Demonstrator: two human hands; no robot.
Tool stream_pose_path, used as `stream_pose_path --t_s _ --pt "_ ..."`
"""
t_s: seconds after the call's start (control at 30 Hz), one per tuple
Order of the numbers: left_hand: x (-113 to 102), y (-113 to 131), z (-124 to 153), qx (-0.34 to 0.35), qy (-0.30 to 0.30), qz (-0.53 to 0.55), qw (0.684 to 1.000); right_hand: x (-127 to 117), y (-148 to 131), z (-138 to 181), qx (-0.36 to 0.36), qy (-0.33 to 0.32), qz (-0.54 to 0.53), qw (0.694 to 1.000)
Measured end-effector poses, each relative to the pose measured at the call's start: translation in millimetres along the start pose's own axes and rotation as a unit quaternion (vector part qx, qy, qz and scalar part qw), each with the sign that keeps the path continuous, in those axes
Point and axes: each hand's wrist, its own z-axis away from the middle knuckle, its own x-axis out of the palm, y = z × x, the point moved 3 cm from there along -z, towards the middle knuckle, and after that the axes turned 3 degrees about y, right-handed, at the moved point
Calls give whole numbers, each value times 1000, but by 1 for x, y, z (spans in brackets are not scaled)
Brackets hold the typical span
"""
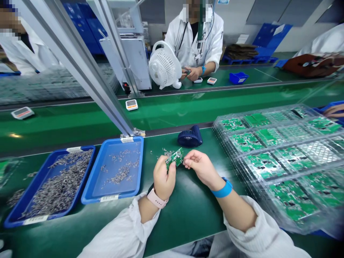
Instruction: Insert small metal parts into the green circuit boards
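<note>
A small green circuit board [175,158] is gripped in my left hand [164,175], tilted, with the thumb over its lower edge. My right hand [197,165] is closed in a pinch at the board's right edge; whatever lies between the fingertips is too small to make out. Just behind the board, a small heap of tiny metal parts [168,152] lies on the green table. To the left, a blue tray [138,172] has a scattering of the same kind of small parts, and a second blue tray [90,157] is filled much fuller with them.
Stacked clear plastic trays [236,161] of green boards stand at the right. A dark blue handheld fan [190,138] lies behind my hands. A metal post [107,89] rises at the left. Across the conveyor, a person [193,39] works beside a white fan [164,66].
</note>
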Motion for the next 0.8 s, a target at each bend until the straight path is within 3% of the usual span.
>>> stream_pose_path --t_s 0.4,0.5,0.57,0.63,0.7,0.8 --pt "0 -5 0 0 -7 -6 1000 -5 6 -6 2 -21 27 999" --pt "0 -10 1 12 -14 20 1000 -2 -2 -1 -10 -53 47 997" --pt "1 -14 2 24 -44 48 998 -3 -15 12 -44 -27 102 993" --pt "5 -14 2 51 -114 83 989 -7 -37 35 -116 45 209 970" --pt "9 -13 3 75 -187 109 973 -15 -62 68 -188 99 332 919" --pt "11 -13 2 49 -220 138 964 -44 -100 116 -233 126 471 841"
